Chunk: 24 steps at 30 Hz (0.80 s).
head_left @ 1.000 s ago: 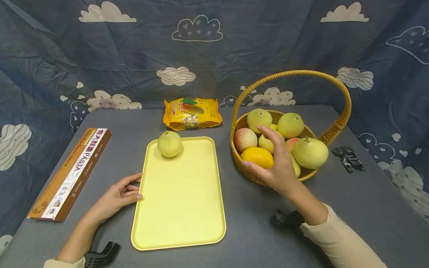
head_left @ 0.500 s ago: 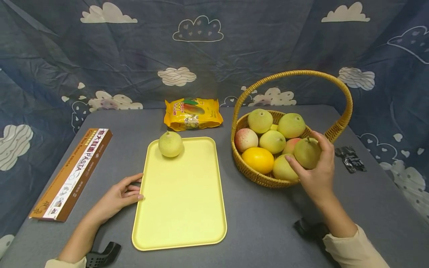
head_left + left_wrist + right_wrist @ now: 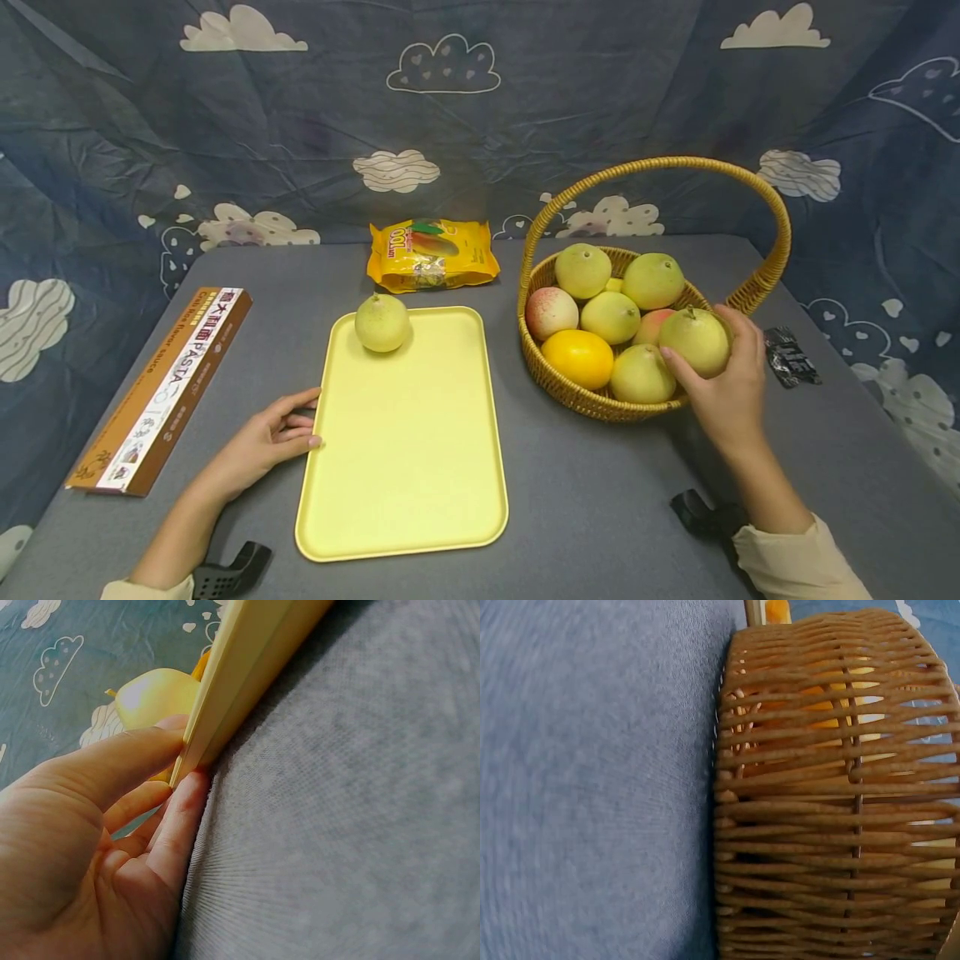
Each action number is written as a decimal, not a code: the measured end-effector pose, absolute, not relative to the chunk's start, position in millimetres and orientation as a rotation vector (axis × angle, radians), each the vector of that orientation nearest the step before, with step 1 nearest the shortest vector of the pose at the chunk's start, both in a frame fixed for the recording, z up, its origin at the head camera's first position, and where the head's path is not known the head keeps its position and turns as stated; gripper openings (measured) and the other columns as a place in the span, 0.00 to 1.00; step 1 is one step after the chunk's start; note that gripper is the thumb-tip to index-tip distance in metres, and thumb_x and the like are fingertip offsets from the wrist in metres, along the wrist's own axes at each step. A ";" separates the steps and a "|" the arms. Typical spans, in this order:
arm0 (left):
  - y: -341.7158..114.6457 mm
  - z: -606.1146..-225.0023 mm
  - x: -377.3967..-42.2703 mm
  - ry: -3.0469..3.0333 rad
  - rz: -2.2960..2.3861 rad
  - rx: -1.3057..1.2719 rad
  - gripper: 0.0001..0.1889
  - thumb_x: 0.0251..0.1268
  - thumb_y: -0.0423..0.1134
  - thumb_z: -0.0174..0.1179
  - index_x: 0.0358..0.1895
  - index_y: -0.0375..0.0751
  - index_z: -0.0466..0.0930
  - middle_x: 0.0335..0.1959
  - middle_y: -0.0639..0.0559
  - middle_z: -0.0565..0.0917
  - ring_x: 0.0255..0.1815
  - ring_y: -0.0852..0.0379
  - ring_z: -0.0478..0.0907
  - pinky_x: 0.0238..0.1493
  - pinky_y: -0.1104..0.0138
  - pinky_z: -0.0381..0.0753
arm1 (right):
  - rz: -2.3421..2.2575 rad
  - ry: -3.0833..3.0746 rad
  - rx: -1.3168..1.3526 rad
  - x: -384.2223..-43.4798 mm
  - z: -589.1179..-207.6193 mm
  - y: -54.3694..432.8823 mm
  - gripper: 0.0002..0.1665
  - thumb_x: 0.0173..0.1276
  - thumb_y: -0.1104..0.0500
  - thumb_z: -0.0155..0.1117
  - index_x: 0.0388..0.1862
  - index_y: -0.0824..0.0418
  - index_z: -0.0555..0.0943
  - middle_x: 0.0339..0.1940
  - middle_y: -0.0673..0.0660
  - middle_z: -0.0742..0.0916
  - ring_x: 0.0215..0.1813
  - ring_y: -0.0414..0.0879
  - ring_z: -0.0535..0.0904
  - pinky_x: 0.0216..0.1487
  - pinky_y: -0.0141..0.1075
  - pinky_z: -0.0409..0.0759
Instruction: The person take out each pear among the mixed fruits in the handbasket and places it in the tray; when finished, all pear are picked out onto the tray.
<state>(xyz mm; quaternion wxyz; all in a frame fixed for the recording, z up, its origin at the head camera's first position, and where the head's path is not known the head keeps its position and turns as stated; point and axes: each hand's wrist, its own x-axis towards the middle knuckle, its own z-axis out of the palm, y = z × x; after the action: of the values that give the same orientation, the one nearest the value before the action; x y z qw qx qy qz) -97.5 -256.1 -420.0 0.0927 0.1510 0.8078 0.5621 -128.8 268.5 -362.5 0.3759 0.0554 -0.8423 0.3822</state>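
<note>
In the head view my left hand [image 3: 262, 442] holds the left rim of the yellow tray [image 3: 405, 450]. The left wrist view shows the thumb on top of the tray edge [image 3: 225, 705] and fingers beneath it. A round yellow-green fruit [image 3: 382, 322] with a short stem sits at the tray's far left corner. My right hand [image 3: 723, 392] grips another yellow-green fruit [image 3: 693, 340] at the right side of the wicker basket [image 3: 577, 402], thumb in front and fingers behind. The right wrist view is filled by basket weave [image 3: 840, 825]; the right hand is barely visible there.
Inside the basket lie several more fruits, among them an orange-yellow one [image 3: 577, 358] and a reddish one [image 3: 551, 313]. The tall basket handle [image 3: 660, 163] arches above. A yellow packet [image 3: 432, 254], a pasta box [image 3: 161, 387] and a black wrapper [image 3: 789, 357] lie around.
My right hand has moved right from over the basket's middle to the stemmed fruit at its right side and taken hold of it. The left hand and tray stay put.
</note>
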 end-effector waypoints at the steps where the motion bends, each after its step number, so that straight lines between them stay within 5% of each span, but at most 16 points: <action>1: -256.1 -420.0 -97.4 2.397 1.670 0.450 0.33 0.56 0.31 0.61 0.65 0.29 0.57 0.56 0.33 0.64 0.44 0.63 0.74 0.43 0.73 0.75 | 0.976 -2.166 0.135 -128.8 -362.3 269.1 0.45 0.38 0.71 0.74 0.60 0.64 0.68 0.58 0.59 0.70 0.60 0.47 0.62 0.58 0.34 0.58; 12: -256.3 -420.1 -96.7 2.384 1.684 0.455 0.33 0.57 0.31 0.60 0.65 0.30 0.56 0.56 0.34 0.64 0.44 0.63 0.73 0.43 0.73 0.75 | 0.966 -2.350 0.078 -121.1 -357.2 274.0 0.49 0.40 0.68 0.76 0.63 0.57 0.65 0.61 0.62 0.65 0.60 0.55 0.60 0.56 0.54 0.58; 20: -255.9 -420.2 -97.3 2.378 1.671 0.442 0.34 0.57 0.32 0.61 0.66 0.31 0.56 0.56 0.34 0.64 0.45 0.62 0.73 0.43 0.72 0.75 | 0.984 -2.205 0.100 -110.7 -348.4 259.5 0.49 0.34 0.69 0.77 0.61 0.60 0.69 0.54 0.55 0.73 0.55 0.44 0.64 0.50 0.29 0.61; 24: -256.0 -419.6 -97.5 2.385 1.662 0.435 0.34 0.57 0.32 0.61 0.66 0.31 0.56 0.56 0.34 0.64 0.45 0.62 0.73 0.43 0.73 0.75 | 1.094 -2.103 0.274 -99.9 -334.4 236.2 0.49 0.32 0.73 0.76 0.59 0.66 0.69 0.54 0.57 0.74 0.54 0.43 0.67 0.50 0.26 0.64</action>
<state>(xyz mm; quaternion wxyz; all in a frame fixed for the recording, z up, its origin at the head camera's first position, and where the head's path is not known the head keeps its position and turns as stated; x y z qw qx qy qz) -97.5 -256.0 -419.6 0.1010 0.1472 0.8073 0.5625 -99.9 236.2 -334.4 0.3688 0.1069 -0.8192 0.4260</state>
